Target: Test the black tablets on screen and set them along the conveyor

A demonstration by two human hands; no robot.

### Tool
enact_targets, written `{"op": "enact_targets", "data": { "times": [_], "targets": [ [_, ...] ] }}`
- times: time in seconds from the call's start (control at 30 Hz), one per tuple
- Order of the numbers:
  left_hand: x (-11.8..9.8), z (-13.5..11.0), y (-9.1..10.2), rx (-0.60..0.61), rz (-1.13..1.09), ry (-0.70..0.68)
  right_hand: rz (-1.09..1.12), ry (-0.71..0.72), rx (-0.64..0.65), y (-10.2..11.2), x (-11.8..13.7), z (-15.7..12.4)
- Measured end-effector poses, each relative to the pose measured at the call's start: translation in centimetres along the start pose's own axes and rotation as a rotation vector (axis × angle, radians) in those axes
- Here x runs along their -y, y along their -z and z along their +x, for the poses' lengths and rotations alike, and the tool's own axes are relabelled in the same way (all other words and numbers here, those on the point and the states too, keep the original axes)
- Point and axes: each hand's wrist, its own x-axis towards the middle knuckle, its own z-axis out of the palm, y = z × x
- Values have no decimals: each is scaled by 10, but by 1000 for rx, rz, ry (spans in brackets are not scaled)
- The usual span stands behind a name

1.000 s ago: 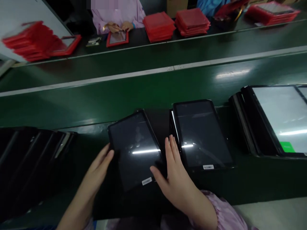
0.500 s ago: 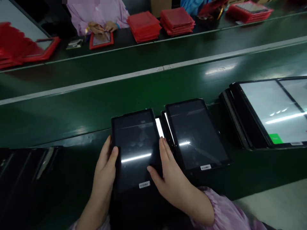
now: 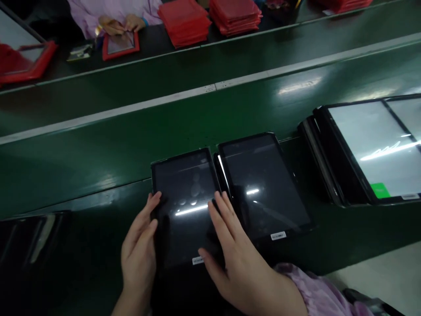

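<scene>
- A dark-screened tablet (image 3: 186, 193) lies flat by the near edge of the table (image 3: 98, 149). Its right long side is just beside a second dark tablet (image 3: 263, 188); whether the two cases touch cannot be told.
- The left hand (image 3: 140, 250) is laid open along the tablet's left side, with the fingers stretched out and nothing clamped.
- The right hand (image 3: 237, 259) is spread open over the lower right corner, and its fingertips (image 3: 221, 202) rest on the glass.
- The tablet is thus steadied from both sides rather than gripped, and the step in hand is judged to be squaring it against its neighbour.
- This is best done with light, even pressure from both sides, so that the case is slid flat and not tipped onto an edge.
- Pressure is better carried by the black frame than by the screen: smudges show near the middle of the glass, and more would be left by the right fingertips.
- A white label (image 3: 198, 260) sits at the tablet's lower edge, beside the right thumb, and should be left unrubbed. A like label (image 3: 278, 235) on the neighbour can be used to judge whether the lower edges are level.
- Toward the right edge, well apart, a leaning row of lit tablets (image 3: 378, 149) is seen; a dark stack (image 3: 26, 241) lies toward the left edge.
- At the far edge a co-worker's hands (image 3: 120, 24) are busy at a red-framed tablet (image 3: 120, 44), beside piled red cases (image 3: 184, 19).
</scene>
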Motion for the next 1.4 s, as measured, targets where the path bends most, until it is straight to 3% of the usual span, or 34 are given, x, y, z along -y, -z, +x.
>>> {"op": "enact_targets", "data": {
  "times": [0.07,0.13,0.23,0.3,0.37,0.47,0.57,0.77,0.9,1.03,1.2,1.4],
  "targets": [
    [-11,5,2,-35,69,-67,-85,155,-115,23,-1,2],
    [-25,20,-1,-11,283,-254,-207,161,-322,56,-14,8],
    [-44,54,-21,137,520,-524,-387,-4,-479,108,-52,24],
    [-52,77,-40,235,639,-565,-385,-105,-499,132,-82,37],
    [-56,95,-55,284,739,-531,-308,-154,-486,143,-105,46],
    [-57,111,-66,294,790,-494,-160,-207,-435,141,-123,51],
    [-62,119,-70,296,825,-470,-107,-257,-447,134,-124,50],
    [-80,112,-106,490,1008,-379,-90,-214,-560,134,-122,49],
    [-83,106,-126,487,1082,-399,-83,-222,-522,134,-123,49],
    [-82,103,-128,443,1108,-415,-89,-208,-471,134,-124,50],
    [-89,100,-126,516,1158,-407,-72,-210,-437,138,-126,49],
    [-96,101,-130,562,1155,-391,412,-210,-362,135,-142,51]
  ]
}}
